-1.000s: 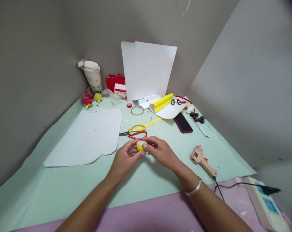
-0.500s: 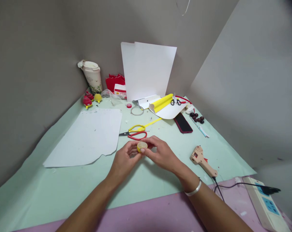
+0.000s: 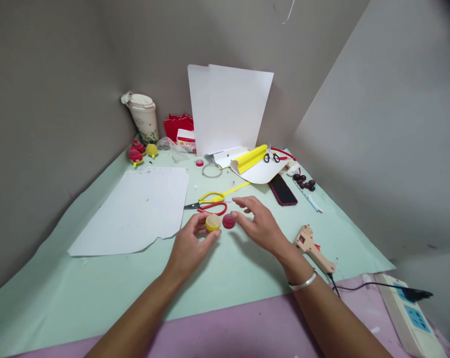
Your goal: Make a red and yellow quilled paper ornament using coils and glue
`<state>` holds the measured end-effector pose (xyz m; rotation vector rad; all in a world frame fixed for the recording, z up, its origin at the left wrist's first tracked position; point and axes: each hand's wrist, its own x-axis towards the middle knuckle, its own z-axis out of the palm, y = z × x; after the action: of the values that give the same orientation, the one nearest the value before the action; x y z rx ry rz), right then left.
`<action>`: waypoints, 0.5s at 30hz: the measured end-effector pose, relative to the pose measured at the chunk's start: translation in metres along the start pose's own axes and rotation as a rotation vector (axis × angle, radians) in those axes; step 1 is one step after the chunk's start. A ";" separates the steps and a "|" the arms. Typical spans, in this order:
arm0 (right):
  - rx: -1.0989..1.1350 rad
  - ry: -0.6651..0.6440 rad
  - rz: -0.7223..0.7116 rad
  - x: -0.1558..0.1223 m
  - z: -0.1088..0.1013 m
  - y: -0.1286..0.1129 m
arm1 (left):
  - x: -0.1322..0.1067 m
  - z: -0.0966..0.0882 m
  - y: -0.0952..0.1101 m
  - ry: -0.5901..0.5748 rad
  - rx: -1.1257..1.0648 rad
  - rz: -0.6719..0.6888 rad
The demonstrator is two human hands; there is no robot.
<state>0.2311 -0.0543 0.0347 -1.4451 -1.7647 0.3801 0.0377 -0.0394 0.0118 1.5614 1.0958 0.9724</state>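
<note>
A small round yellow piece with a pale, flat top (image 3: 213,223) is held between the thumb and fingers of my left hand (image 3: 189,243). Just right of it, a dark red ridged dome (image 3: 228,221) appears to sit on the green sheet. My right hand (image 3: 258,223) is beside the dome with thumb and fingers apart, holding nothing; whether its thumb tip touches the dome I cannot tell. Beyond both hands lie scissors (image 3: 210,203) with one yellow and one red handle.
White paper (image 3: 135,214) lies at left. A beige glue gun (image 3: 314,248) with a black cord lies at right, near a power strip (image 3: 411,313). Farther back are a phone (image 3: 282,190), a yellow roll (image 3: 249,159), a wire coil (image 3: 212,170) and a cup (image 3: 143,119).
My right hand has let go of the yellow piece and moved right, its fingers spreading. The red dome, hidden before, now shows between the hands. My left hand keeps the yellow piece.
</note>
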 end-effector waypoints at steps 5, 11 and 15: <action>-0.152 -0.114 -0.054 -0.003 0.020 0.023 | 0.001 -0.001 -0.006 -0.017 0.165 0.015; 0.112 -0.101 0.046 -0.003 0.006 0.002 | 0.003 0.001 -0.011 0.007 0.377 0.101; 0.189 -0.157 0.044 -0.005 0.001 -0.015 | 0.004 0.001 -0.011 -0.006 0.416 0.141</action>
<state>0.2198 -0.0635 0.0418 -1.3509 -1.7695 0.6816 0.0379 -0.0349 0.0015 1.9974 1.2525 0.8668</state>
